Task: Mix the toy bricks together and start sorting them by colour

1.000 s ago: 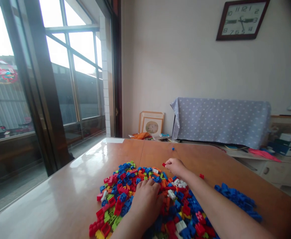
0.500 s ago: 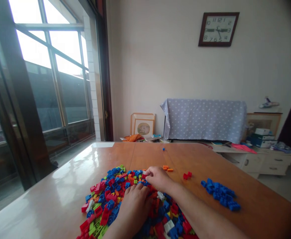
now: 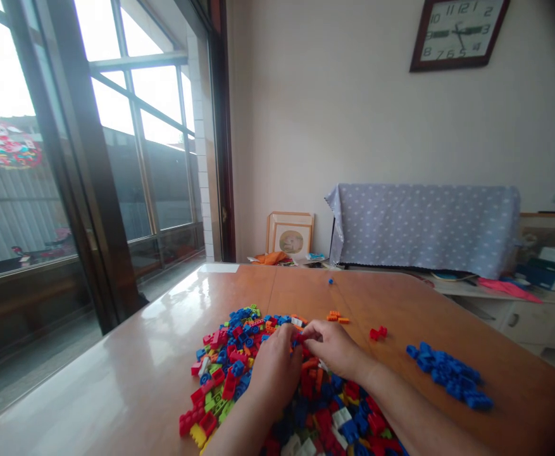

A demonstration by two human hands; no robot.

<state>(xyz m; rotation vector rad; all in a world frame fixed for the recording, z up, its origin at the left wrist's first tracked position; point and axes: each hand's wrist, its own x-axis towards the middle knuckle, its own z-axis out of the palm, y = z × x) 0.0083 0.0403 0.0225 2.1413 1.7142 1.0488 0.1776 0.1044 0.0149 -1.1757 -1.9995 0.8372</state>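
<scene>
A wide heap of plastic toy building bricks (image 3: 232, 370) in red, blue, green, orange, yellow and white lies on the table under both hands. My left hand (image 3: 280, 364) is over the middle of the heap, back up, its fingers curled; what they grip, if anything, is hidden. Close beside it on the right, my right hand (image 3: 336, 348) has thumb and fingers pinched at a red brick (image 3: 300, 339), only partly visible. The fingertips of both hands nearly meet there. A white brick (image 3: 297, 322) lies just past them.
On the brown table (image 3: 376, 392), right of the heap, lie a group of blue bricks (image 3: 448, 373), red bricks (image 3: 378, 333) and orange bricks (image 3: 337, 317). One small blue brick (image 3: 331, 281) is near the far edge. A cloth-covered object (image 3: 424, 225) stands beyond.
My view has turned left, so everything sits further right in the picture. My right hand has drawn back from the far part of the heap, and my left hand has risen towards it.
</scene>
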